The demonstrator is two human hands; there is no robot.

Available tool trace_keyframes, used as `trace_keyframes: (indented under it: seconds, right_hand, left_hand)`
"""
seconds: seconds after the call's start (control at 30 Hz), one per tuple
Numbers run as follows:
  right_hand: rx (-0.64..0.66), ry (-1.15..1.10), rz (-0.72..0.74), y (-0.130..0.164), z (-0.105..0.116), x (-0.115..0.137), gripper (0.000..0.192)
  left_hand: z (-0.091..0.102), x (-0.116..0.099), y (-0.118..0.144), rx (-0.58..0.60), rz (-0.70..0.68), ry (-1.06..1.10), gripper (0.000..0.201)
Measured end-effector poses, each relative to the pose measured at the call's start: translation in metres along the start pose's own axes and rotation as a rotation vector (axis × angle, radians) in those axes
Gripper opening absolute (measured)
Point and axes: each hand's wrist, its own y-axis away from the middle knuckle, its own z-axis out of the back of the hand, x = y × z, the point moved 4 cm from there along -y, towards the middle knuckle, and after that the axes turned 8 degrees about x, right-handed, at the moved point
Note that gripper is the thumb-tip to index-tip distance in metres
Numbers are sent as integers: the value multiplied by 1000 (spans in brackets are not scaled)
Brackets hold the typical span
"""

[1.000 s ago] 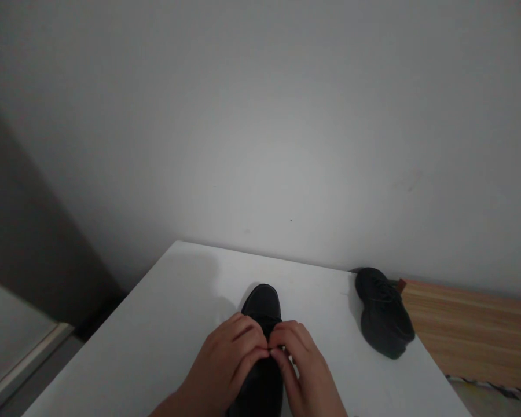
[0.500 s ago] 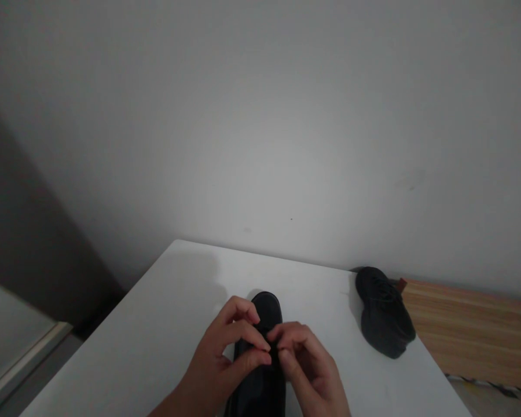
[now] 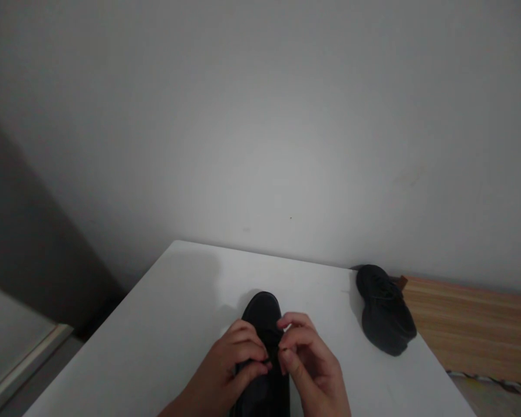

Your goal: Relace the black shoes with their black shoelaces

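Two bare hands meet over a black shoe (image 3: 263,313) at the bottom centre of the frame. The shoe lies on a white table (image 3: 165,324), toe pointing toward the top of the frame, its heel end cut off by the lower edge. The left hand (image 3: 230,368) comes in from the lower left with its fingers curled inward, fingertips pressed close together on the dark top of the shoe. The right hand (image 3: 308,362) comes in from the lower right, thumb and forefinger pinched narrow at the same spot, just beside the left fingertips. Both hands seem to nip something thin and dark there, likely a lace, but the dim light and the black on black make it impossible to tell for sure.

A second shoe (image 3: 384,310), also black, sits well apart at the right of the frame, near the far right corner of the table and close to the wall (image 3: 260,127). Right of it, a wooden surface (image 3: 469,330) runs to the frame's edge. The grey wall fills the upper half. At the lower left, a pale ledge (image 3: 13,347) shows below a dark band.
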Motion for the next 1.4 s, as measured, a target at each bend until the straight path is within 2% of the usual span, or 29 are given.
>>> trace_keyframes:
  seconds: [0.07, 0.13, 0.23, 0.33, 0.5, 0.63, 0.73, 0.87, 1.0, 1.13, 1.3, 1.4]
  right_hand:
    - [-84, 1, 65, 1, 1, -1, 18]
    - [-90, -27, 124, 2, -1, -5, 15]
    - [36, -60, 225, 2, -10, -8, 13]
    - [126, -21, 267, 2, -14, -8, 10]
    - [251, 307, 392, 0, -25, 4, 14]
    - [210, 554, 532, -5, -32, 18, 17]
    - [209, 620, 478, -9, -24, 22, 22]
    - [202, 575, 249, -10, 4, 14, 36]
    - [211, 494, 133, -4, 26, 1, 24]
    - [201, 483, 126, 5, 33, -6, 16]
    - [220, 568, 150, 11, 24, -6, 13]
    - [183, 625, 211, 13, 19, -4, 15]
  left_hand:
    - [-4, 6, 2, -61, 48, 12, 26]
    - [-8, 10, 1, -113, 125, 20, 26]
    - [-13, 9, -3, -129, 206, 13, 33]
    - [-17, 5, -6, -111, 217, 17, 37]
    - [-22, 9, -4, -40, 183, -8, 27]
    - [-21, 13, -1, -31, 182, 17, 19]
    - [-19, 8, -2, -18, 163, 49, 17]
    - [-16, 3, -5, -54, 260, 61, 21]
    - [-17, 3, -6, -84, 320, 82, 22]
    - [-16, 5, -7, -94, 377, 151, 20]
    - [-13, 5, -9, -84, 382, 206, 16]
    - [-13, 9, -6, -76, 385, 221, 16]
